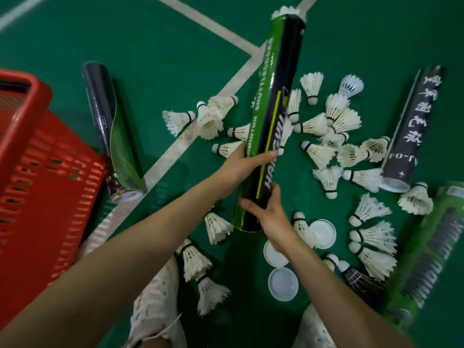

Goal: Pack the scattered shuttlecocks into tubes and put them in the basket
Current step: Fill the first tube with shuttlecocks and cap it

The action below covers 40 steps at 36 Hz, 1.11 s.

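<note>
While both hands grip it, a green and black tube (273,101) is held just above a green court floor (150,59), in the centre of the view. Its long axis runs from 6 o'clock, near the person, up toward 12 to 1 o'clock. White feathers (285,12) stick out of its far end. The left hand (241,164) wraps the tube about a third of the way up, fingers curled over the top. The right hand (273,217) clamps the near end from the 5 o'clock side.

A red plastic basket (32,151) sits at 9 o'clock, well apart from the tube and crosswise to its length. The left hand is the nearer one to it, so the tube would likely have to swing left to go in.

Loose white shuttlecocks (324,151) are scattered from 1 to 5 o'clock. White round lids (283,284) lie just beside the right hand at 5 o'clock. The tube's near end looks uncapped. Other tubes (110,131) lie on the floor at 10, 2 and 4 o'clock.
</note>
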### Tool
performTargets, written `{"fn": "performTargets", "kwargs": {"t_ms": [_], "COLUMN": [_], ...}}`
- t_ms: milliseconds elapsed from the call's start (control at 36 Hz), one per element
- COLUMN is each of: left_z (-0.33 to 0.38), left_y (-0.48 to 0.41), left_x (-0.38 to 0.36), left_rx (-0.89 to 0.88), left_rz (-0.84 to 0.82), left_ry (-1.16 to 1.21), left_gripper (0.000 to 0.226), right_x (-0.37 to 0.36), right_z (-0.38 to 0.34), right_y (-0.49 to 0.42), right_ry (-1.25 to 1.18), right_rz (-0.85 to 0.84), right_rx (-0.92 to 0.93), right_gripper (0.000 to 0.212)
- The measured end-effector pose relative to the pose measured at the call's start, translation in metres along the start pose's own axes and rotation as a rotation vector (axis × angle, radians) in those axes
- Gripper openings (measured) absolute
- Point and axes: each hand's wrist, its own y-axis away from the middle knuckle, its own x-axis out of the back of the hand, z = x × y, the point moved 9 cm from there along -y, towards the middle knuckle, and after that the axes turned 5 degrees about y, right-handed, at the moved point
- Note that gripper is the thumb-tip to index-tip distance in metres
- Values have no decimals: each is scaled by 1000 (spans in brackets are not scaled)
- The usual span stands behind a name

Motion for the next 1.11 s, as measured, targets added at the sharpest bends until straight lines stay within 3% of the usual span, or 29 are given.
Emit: {"fn": "performTargets", "kwargs": {"t_ms": [111,194,306,389,556,806,972,1111], "left_z": [7,5,2,0,8,67,132,155], "left_y": [-12,-16,-18,-17,-3,36,100,149], "left_x": [-3,-3,-4,-9,-16,-31,-35,-37], "left_rx": [-31,-51,-75,-91,-149,-256,-451,-513], "left_rz": [1,9,11,-3,-26,-177,-235,-297], "left_ry": [101,133,139,129,50,-128,5,-25], "left_gripper": [52,61,72,71,73,83,78,73], "right_x": [9,23,54,65,61,49,40,30], "right_z": [-4,-18,-65,-107,-173,-216,-239,-266], "right_y": [-5,-11,-19,-25,-21,37,87,134], "right_ry": [45,147,140,131,94,482,584,732], "right_rz": [-14,-29,79,147,177,119,37,31], "right_rx": [12,29,137,213,352,472,555,733], "right_gripper": [69,61,65,59,74,78,91,85]}}
